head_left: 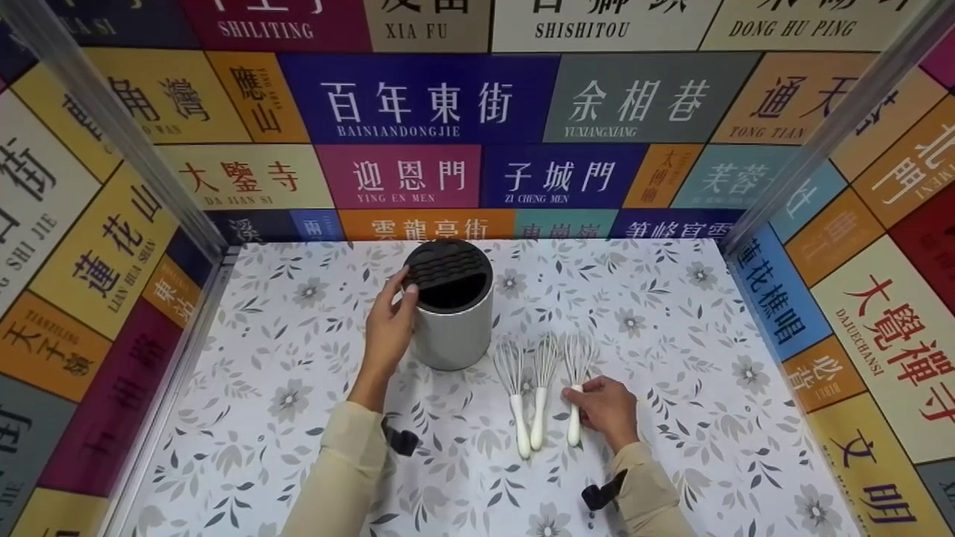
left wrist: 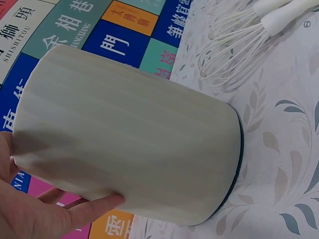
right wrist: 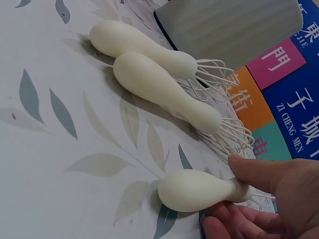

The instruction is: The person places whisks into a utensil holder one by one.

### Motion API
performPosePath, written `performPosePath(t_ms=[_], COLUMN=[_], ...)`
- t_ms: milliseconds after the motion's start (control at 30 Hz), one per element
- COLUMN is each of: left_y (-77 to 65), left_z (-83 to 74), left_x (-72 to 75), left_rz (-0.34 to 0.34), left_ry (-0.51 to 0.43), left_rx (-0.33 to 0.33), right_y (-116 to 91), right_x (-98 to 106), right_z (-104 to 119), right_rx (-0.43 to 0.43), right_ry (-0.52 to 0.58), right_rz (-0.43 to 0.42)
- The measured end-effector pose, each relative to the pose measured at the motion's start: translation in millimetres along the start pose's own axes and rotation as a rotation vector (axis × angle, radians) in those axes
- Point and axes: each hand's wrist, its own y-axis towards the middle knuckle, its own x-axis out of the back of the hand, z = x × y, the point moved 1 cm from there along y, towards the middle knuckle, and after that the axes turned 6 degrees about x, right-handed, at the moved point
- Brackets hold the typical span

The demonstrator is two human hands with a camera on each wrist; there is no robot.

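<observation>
A grey cylindrical container (head_left: 451, 339) with a black lid (head_left: 448, 262), partly slatted and partly dark opening, stands upright toward the back of the table. Against its left side rests my left hand (head_left: 392, 321), fingertips near the rim; in the left wrist view an extended finger (left wrist: 97, 209) touches the wall. My right hand (head_left: 608, 406) pinches a white-handled whisk (head_left: 574, 426) around the neck of its handle, between thumb and fingers (right wrist: 259, 172). Two similar whisks, a left one (head_left: 520, 429) and a middle one (head_left: 538, 425), lie beside it with their wires pointing toward the back.
The table (head_left: 298, 462) has a white covering printed with leaves and flowers. Colourful panels (head_left: 418, 97) with place names enclose it at the back and both sides. Dark straps sit on both wrists over beige sleeves (head_left: 339, 462).
</observation>
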Motion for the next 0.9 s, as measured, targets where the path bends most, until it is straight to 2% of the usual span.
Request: performPosePath(t_ms=[200, 567, 900], left_y=[-1.1, -0.8, -0.6], left_z=[-1.2, -0.7, -0.1], left_x=[0.3, -0.6, -0.1], left_rz=[-0.007, -0.016, -0.023], left_ry=[0.025, 0.043, 0.053], left_rx=[0.019, 0.007, 0.004], right_y=[0.0, -1.0, -1.1], right_x=[-0.1, 1.8, 0.7], right_z=[-1.5, -2.0, -0.7], right_rx=[-0.003, -0.028, -0.036], right_ry=[0.051, 0.114, 0.261], right_rz=[0.018, 0.053, 0.075])
